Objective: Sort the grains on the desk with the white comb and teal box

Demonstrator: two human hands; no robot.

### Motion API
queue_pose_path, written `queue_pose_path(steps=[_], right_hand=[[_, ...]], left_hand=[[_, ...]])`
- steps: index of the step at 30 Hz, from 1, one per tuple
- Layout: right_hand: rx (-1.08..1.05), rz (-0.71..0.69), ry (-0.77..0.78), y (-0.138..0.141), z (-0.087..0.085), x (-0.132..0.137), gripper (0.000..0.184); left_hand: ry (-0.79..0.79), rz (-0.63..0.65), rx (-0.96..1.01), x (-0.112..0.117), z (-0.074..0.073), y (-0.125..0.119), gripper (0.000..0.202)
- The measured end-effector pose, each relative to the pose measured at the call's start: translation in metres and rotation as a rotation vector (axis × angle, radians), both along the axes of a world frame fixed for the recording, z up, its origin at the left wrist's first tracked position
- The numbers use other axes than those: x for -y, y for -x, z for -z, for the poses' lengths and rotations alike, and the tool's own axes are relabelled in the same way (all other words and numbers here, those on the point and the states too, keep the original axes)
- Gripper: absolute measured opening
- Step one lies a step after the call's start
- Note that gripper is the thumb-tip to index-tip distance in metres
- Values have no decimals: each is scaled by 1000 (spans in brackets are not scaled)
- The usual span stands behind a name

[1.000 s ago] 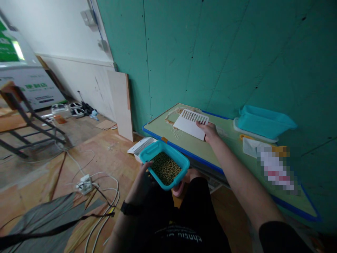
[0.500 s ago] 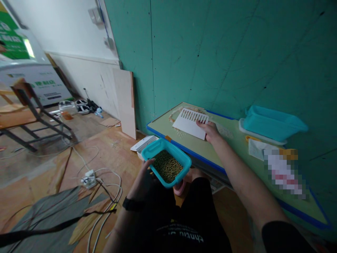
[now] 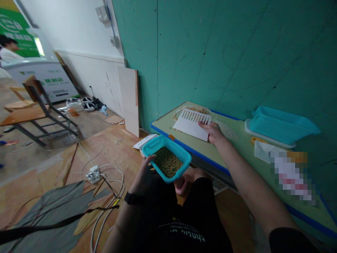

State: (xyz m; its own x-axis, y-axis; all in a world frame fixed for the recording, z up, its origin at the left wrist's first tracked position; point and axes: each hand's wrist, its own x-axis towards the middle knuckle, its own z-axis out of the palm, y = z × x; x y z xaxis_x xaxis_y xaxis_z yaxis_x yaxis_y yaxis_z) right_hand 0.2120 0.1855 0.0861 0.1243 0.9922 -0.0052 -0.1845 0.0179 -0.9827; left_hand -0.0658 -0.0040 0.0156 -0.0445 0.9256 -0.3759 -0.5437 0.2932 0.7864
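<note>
My left hand grips the near-left side of a teal tray full of green beans, held just below the table's blue front edge. My right hand is closed on the right edge of a white comb-toothed scraper lying on the green table. The scraper's teeth point toward pale beans scattered at the table's far left corner.
A second teal tray on a white lid stands at the table's right, by the green wall, with a white cloth and a blurred packet in front of it. White boxes, a power strip and cables lie on the wooden floor to the left.
My view has shifted slightly left and down. Both hands keep their grips; the scraper and the bean tray stay in about the same places.
</note>
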Motion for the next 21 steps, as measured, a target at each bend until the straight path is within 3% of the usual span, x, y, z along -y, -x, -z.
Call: queue_pose_path(steps=[7, 21], right_hand=[[13, -65, -15, 1, 1, 3, 46], [21, -99, -12, 8, 0, 11, 52]], left_hand=[[16, -20, -7, -2, 0, 0, 64], [25, -40, -23, -1, 2, 5, 63]])
